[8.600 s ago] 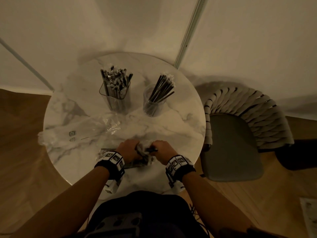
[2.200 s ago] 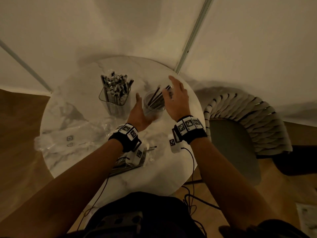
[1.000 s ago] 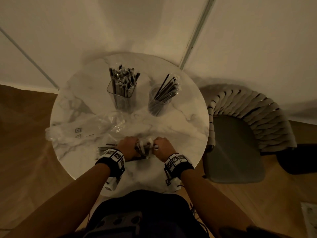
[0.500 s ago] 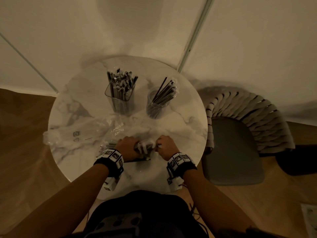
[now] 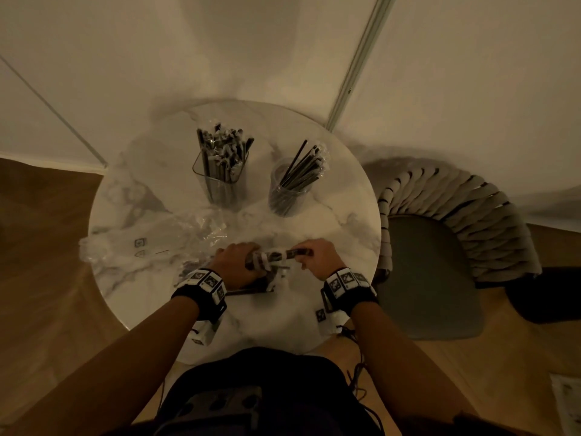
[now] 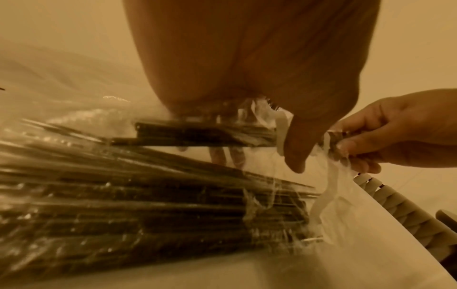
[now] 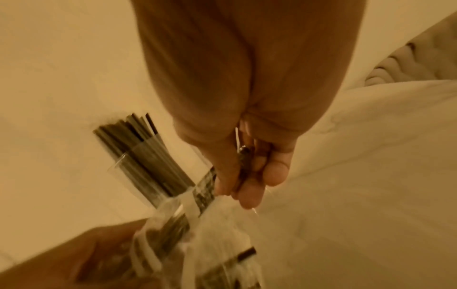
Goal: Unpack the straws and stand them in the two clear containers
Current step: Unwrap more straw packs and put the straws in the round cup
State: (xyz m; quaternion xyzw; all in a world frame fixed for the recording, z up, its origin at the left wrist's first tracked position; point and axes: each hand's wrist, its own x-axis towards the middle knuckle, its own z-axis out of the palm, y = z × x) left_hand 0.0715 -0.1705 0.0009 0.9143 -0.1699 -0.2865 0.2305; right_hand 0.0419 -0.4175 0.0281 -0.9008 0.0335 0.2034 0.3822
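Two clear containers stand at the back of the marble table (image 5: 339, 221). The squarish container (image 5: 221, 180) and the round container (image 5: 287, 191) both hold dark straws. Near the front edge my left hand (image 5: 235, 264) grips a small bundle of dark straws (image 5: 276, 255) in torn clear wrap. My right hand (image 5: 311, 254) pinches the bundle's right end. In the left wrist view the thumb (image 6: 294, 152) lies over the wrap, and a bigger wrapped pack of straws (image 6: 148, 215) lies beneath. In the right wrist view the fingers (image 7: 247, 176) pinch several straw ends.
A crumpled clear plastic bag (image 5: 132, 247) lies on the table's left side. A woven-back chair (image 5: 440, 253) stands close to the table's right edge. White walls rise right behind the table. Wooden floor shows on both sides.
Two seconds ago both hands were at the round container; they have come back to the front edge. In the last half second my right hand has drawn away to the right with the straw ends.
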